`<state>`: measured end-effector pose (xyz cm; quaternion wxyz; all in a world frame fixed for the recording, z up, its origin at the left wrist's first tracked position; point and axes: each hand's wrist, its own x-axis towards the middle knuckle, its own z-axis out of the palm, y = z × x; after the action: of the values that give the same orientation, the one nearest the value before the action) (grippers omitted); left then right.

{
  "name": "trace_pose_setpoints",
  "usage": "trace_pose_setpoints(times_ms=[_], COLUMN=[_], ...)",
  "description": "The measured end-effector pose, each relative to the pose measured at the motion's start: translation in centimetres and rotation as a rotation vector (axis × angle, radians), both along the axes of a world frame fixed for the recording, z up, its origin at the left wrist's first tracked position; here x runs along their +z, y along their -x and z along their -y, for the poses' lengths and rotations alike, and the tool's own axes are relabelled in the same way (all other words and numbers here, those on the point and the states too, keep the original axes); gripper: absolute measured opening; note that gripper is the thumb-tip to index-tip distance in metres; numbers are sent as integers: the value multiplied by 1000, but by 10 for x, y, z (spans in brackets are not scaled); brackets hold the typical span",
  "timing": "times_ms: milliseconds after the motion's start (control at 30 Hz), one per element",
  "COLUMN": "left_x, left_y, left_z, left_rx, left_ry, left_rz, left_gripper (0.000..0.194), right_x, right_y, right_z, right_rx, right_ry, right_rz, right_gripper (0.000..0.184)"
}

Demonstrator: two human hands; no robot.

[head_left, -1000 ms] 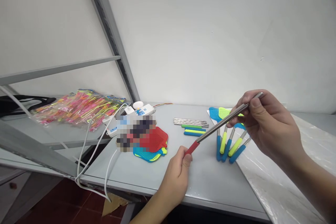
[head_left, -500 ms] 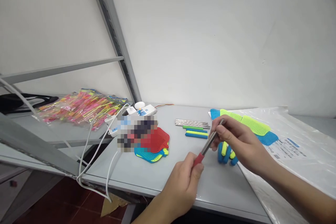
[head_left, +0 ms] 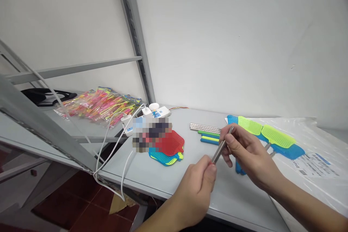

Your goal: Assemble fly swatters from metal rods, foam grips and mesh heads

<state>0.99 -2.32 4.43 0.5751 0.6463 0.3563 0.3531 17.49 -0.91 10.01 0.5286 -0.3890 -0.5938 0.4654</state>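
From here I see my grey desk [head_left: 233, 199] carrying a power strip [head_left: 157, 111], stacked red and blue plastic fly swatters [head_left: 170, 148], steel tubes [head_left: 205, 128] beside loose foam grips [head_left: 210, 139], and a plastic sheet [head_left: 315, 141] under more swatters [head_left: 268, 135].

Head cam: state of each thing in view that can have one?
Left hand: closed around lower end of steel rod
Right hand: pinching the rod higher up
Steel rod: held tilted between both hands
Loose steel rods: lying side by side on table
Red fly swatter: lying on blue swatter
White power strip: cables attached
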Motion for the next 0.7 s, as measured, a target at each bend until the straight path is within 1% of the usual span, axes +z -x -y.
trace_pose_setpoints(times_ms=[133, 200, 267, 333, 400, 467, 533, 567, 633, 700], left_x=[8, 13, 16, 17, 14, 9, 3, 0, -4, -7], left_y=[5, 9, 14, 17, 19, 20, 21, 22, 23, 26], left_z=[1, 0, -2, -3, -2, -1, 0, 0, -3, -8], left_rx=[-11, -20, -62, -100, -91, -53, 3, 48, 175, 316], left_ry=[68, 143, 250, 318, 334, 347, 379, 398, 454, 522], left_rz=[64, 135, 232, 322, 387, 447, 526, 571, 655, 720], left_gripper=[36, 35, 35, 33, 28, 24, 23, 23, 24, 24], right_x=[1, 2, 4, 5, 4, 2, -3, -6, -13, -20], right_y=[9, 13, 17, 21, 22, 22, 23, 24, 28, 35], right_z=[-1, -6, -13, -22, -31, -41, -53, -60, -77, -95], right_rx=[38, 51, 60, 75, 117, 183, 238, 244, 226, 209], right_ry=[10, 15, 29, 43, 52, 65, 99, 124, 175, 207], right_rz=[-61, -68, -56, -2, 122, 280, 397, 442, 600, 814], right_gripper=[19, 19, 20, 22, 25, 32, 46, 53, 63, 64])
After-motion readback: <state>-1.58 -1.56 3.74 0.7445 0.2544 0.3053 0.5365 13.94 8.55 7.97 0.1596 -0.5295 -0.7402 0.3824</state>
